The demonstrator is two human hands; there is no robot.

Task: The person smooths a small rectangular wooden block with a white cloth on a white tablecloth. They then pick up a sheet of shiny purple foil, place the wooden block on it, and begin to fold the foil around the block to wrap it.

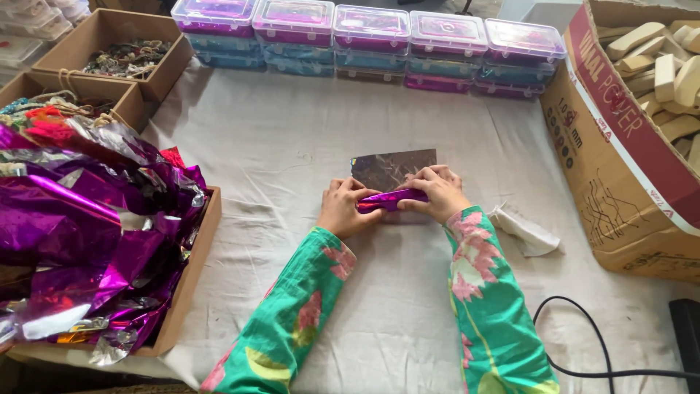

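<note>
At the centre of a cloth-covered table [292, 131], the left hand [341, 208] and right hand [437, 193] pinch a glossy purple foil roll [390, 199] over its silvery sheet [390, 168]; a crumpled white rag [526, 232] lies beside, stacked plastic boxes [368, 44] beyond.

The foil sheet [394, 169] looks metallic and glossy, purple where rolled. The table cloth [292, 138] is matt, creased fabric. Boxes [372, 29] are clear shiny plastic; the carton [620, 182] is dull cardboard.

purple foil heap [87, 241] in box | stacked plastic cases [368, 47] | carton of perhaps wooden blocks [667, 69]
</note>
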